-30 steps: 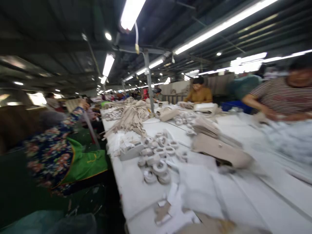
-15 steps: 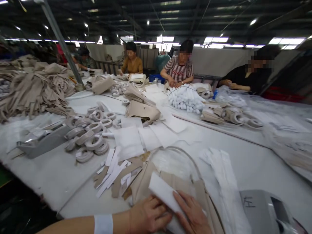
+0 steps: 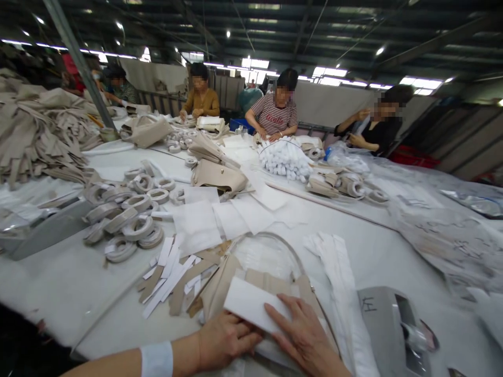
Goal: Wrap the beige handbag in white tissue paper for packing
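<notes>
At bottom centre of the frame we note the left hand and right hand, both loosely flat with fingers pressing one white rectangular paper sheet onto one beige handbag, four co-workers seated along the upper frame.

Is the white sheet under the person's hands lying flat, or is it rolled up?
Flat. The white sheet lies spread on the beige bag, both hands pressing its near edge.
</notes>
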`<state>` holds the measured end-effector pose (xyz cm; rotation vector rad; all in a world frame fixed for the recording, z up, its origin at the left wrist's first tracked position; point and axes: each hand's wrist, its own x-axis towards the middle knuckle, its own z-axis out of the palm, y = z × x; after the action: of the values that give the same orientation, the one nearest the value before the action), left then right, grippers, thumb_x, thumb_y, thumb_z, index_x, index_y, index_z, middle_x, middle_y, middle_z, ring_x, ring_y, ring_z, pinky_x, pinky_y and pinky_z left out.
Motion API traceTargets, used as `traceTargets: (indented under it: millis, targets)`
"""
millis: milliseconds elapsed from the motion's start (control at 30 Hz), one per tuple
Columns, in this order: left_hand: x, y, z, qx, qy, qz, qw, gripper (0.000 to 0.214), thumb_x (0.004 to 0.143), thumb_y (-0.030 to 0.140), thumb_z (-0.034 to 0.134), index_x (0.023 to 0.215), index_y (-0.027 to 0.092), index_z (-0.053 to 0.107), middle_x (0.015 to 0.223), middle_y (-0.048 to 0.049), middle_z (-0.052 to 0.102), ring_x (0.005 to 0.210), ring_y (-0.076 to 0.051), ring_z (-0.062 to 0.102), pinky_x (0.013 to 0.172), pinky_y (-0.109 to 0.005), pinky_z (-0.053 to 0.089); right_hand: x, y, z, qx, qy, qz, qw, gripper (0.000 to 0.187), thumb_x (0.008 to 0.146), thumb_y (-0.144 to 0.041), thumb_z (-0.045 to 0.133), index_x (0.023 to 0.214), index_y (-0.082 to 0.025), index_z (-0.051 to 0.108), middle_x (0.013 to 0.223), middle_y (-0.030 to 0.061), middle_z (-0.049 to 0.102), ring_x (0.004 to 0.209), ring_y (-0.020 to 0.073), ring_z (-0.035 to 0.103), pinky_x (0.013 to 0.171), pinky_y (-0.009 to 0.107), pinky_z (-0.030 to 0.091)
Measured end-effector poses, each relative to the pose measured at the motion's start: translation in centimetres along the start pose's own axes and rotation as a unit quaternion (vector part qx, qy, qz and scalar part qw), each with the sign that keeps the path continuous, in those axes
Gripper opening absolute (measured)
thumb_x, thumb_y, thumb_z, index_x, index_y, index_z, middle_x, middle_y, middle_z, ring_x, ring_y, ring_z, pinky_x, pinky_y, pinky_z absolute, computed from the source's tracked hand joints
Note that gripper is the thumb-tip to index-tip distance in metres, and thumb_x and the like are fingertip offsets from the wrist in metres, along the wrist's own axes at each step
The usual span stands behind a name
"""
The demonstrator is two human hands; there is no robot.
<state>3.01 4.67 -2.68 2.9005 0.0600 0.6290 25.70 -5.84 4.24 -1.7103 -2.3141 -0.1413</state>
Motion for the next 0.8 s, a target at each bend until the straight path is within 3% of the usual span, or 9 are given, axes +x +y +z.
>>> traceTargets:
  millis: [133,367,533,800]
  targets:
    - [-0.1,0.3,0.3,-0.013,0.003,0.002,1.000,0.028,0.095,0.026,0.050,0.122,0.022,0.052,0.092,-0.0008,0.068,0.081,-0.014,0.063,0.076,-0.026,0.048,0.9,-1.0,0.2,-0.008,-0.039,-0.004,0.999,0.045,0.087,-0.039,0.059,0.131,-0.034,0.051,0.124,0.0123,0.054,0.104,0.0294,0.053,0.085,0.046,0.048]
    - [-0.2,0.5,0.6,0.012,0.035,0.016,0.999,0.031,0.093,0.029,0.052,0.123,0.021,0.053,0.084,0.0001,0.067,0.073,-0.017,0.062,0.066,-0.028,0.048,1.2,-2.2,-0.1,0.014,-0.123,0.043,0.991,0.048,0.086,-0.038,0.061,0.132,-0.035,0.048,0.126,0.0104,0.053,0.104,0.0285,0.050,0.087,0.045,0.045]
    - [0.0,0.6,0.1,0.027,0.072,0.031,0.997,0.029,0.095,0.027,0.049,0.122,0.019,0.054,0.088,-0.0027,0.067,0.078,-0.017,0.062,0.067,-0.029,0.048,1.0,-2.1,0.2,0.027,-0.144,0.049,0.988,0.046,0.090,-0.043,0.054,0.134,-0.036,0.045,0.133,0.0107,0.049,0.107,0.0300,0.049,0.087,0.047,0.043]
    - [0.3,0.3,-0.6,0.042,0.082,0.054,0.994,0.022,0.094,0.025,0.050,0.111,0.015,0.060,0.073,-0.0017,0.065,0.062,-0.013,0.060,0.058,-0.021,0.049,1.0,-1.4,0.2,0.029,-0.146,-0.003,0.989,0.045,0.093,-0.044,0.047,0.137,-0.033,0.042,0.141,0.0108,0.045,0.110,0.0308,0.049,0.089,0.048,0.041]
